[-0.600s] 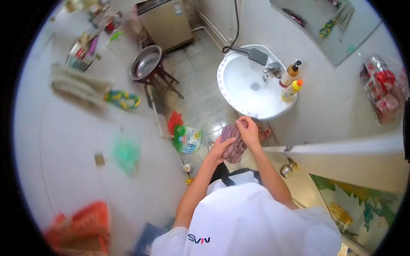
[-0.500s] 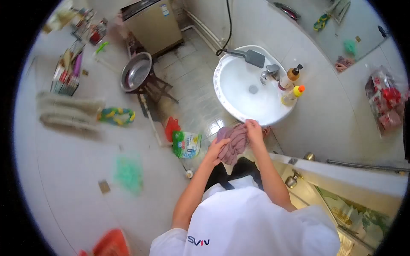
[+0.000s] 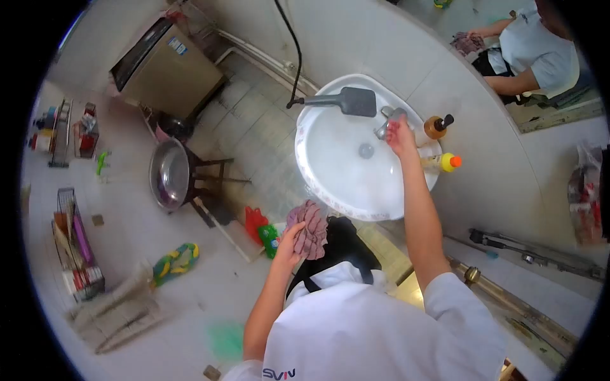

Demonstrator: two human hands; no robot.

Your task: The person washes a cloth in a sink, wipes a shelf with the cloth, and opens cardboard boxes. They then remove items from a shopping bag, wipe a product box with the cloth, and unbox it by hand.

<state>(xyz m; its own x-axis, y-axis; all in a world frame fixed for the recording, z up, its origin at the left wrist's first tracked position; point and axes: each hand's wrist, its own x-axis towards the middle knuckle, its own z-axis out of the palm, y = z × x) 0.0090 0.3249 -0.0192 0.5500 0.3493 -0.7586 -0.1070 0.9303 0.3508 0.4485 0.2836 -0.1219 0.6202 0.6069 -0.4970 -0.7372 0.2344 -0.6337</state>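
Note:
My left hand (image 3: 290,246) is closed on a bunched mauve cloth (image 3: 310,230), held in front of my body to the left of the sink's near rim. Over the right part of the white sink (image 3: 306,166), my right hand (image 3: 400,138) is at the metal faucet (image 3: 385,122), its fingers curled against it. The hand partly covers the faucet. Behind the faucet stands an amber pump bottle (image 3: 434,127). A yellow bottle with an orange cap (image 3: 450,162) is beside my right forearm. Across the far left rim lies a grey flat paddle-shaped tool (image 3: 357,101).
A metal basin (image 3: 173,174) rests on a dark stool (image 3: 213,171) to the left. Further back is a washing machine (image 3: 166,75). Wire racks (image 3: 75,244) hang on the left wall. A red bag (image 3: 255,223) and a green package (image 3: 269,240) are near my left hand.
My right hand has let go of the cloth and moved up and right to the faucet. My left hand keeps the cloth, now further left and lower. The view has turned.

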